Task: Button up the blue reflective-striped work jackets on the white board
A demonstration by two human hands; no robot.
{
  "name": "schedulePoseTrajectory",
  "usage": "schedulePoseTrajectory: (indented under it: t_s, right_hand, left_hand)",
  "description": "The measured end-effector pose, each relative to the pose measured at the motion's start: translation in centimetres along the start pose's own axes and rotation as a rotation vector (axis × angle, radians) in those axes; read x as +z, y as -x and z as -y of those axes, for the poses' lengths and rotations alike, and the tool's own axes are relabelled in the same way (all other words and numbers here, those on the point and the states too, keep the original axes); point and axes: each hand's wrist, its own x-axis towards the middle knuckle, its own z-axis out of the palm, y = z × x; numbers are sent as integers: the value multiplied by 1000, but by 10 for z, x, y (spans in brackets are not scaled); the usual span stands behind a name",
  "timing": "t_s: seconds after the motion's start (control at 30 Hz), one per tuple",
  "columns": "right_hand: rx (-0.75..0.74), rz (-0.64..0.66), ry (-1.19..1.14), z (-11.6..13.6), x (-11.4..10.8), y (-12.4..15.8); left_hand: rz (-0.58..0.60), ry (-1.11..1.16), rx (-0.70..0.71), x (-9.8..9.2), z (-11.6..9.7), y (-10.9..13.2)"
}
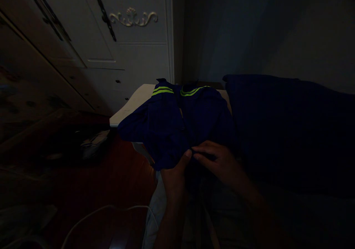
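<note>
A dark blue jacket (163, 119) with bright yellow-green stripes across its upper part lies spread over a small pale table, its collar end away from me. Its front opening runs down the middle. At the near end of that opening, my left hand (176, 171) grips the cloth, thumb on top and fingers hidden underneath. Close beside it on the right, my right hand (217, 158) pinches the jacket's edge between thumb and forefinger. The picture is very dark, so any small fastener between the fingertips cannot be made out.
The pale table (130, 104) shows at the left of the jacket. Behind stands a white cabinet (141, 56) with dark handles. A large dark blue cloth-covered shape (277, 123) fills the right. A white cable (108, 207) crosses the reddish floor (119, 178) at lower left.
</note>
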Motion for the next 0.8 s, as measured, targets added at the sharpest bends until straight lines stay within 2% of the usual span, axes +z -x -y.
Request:
schedulePoseTrajectory:
  t_s: [0.1, 0.2, 0.4, 0.53, 0.67, 0.8]
  right_hand:
    - [54, 33, -42, 0, -5, -3]
    - [43, 41, -31, 1, -8, -4]
    - [-105, 20, 86, 8, -5, -4]
    - [-213, -13, 139, 8, -1, -3]
    - [-238, -84, 148, 4, 3, -4]
    - [-191, -82, 104, -1, 4, -6]
  left_hand:
    - [18, -5, -15, 0, 0, -1]
    - [25, -36, -25, -2, 0, -4]
    - [-12, -166, 56, -8, 2, -11]
    - [12, -233, 116, -8, 3, -11]
    - [65, -255, 117, -7, 3, -9]
    - [79, -298, 89, -10, 6, -14]
